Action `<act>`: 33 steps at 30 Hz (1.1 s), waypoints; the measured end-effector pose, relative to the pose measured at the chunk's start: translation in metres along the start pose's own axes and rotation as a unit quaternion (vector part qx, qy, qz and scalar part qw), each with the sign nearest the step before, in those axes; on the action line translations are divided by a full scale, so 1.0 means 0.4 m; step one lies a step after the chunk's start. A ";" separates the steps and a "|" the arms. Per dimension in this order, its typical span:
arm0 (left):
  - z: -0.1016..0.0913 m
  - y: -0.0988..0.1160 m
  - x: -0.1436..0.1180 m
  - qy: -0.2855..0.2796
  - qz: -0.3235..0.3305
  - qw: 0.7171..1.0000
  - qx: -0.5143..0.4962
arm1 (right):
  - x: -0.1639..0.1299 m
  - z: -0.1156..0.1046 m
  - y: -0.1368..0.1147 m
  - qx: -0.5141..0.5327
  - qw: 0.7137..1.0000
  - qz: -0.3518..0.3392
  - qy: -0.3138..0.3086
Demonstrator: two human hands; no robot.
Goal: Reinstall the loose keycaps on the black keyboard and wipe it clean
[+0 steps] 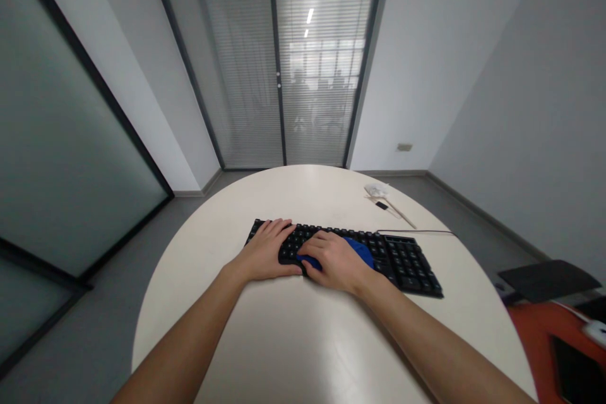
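Note:
A black keyboard (413,267) lies on the round white table (284,341), its number pad toward the right. My left hand (267,251) spans the keyboard's left end, with the thumb along the near edge and the fingers reaching to the far edge. Under my right hand (334,259) is a blue cloth (362,252), pressed onto the middle keys. The fingers of that hand are bent over the cloth, and a bit of blue shows by the thumb. My two hands are close together, and they hide many of the keys.
Toward the back right of the table lie a thin pale stick (400,213), a crumpled clear wrapper (377,190) and a small black piece (381,205). A dark cable (416,231) runs to the right edge. An orange seat (534,334) holding a dark device (580,369) stands at the right.

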State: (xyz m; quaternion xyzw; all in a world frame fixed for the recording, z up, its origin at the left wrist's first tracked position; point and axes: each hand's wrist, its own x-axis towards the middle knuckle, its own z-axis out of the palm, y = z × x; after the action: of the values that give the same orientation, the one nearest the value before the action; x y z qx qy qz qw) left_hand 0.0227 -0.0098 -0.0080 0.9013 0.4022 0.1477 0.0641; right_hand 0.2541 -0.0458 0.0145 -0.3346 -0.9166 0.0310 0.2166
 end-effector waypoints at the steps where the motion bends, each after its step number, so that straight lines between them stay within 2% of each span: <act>1: 0.001 0.000 0.000 0.000 0.001 1.000 0.001 | 0.000 0.001 -0.003 0.000 1.000 -0.006 0.000; 5: -0.001 0.002 -0.001 -0.002 0.000 1.000 0.004 | -0.002 0.000 -0.004 -0.007 1.000 -0.021 -0.004; 10: -0.006 0.004 -0.004 -0.002 0.001 1.000 0.007 | -0.001 -0.007 0.009 -0.009 1.000 -0.009 -0.008; 23: -0.008 0.005 -0.004 -0.006 0.004 1.000 0.008 | 0.001 -0.011 0.019 -0.024 0.997 0.072 0.003; 28: -0.007 0.003 -0.003 -0.001 0.010 1.000 0.013 | -0.009 -0.013 0.057 -0.073 0.984 0.155 0.040; 33: -0.002 0.003 -0.003 0.002 0.008 1.000 0.014 | -0.034 -0.021 0.122 -0.087 0.968 0.194 0.130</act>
State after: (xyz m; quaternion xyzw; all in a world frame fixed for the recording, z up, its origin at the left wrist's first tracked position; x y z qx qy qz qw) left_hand 0.0225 -0.0114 -0.0074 0.9049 0.3975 0.1441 0.0493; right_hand 0.2961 -0.0171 0.0070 -0.5250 -0.7970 -0.0509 0.2942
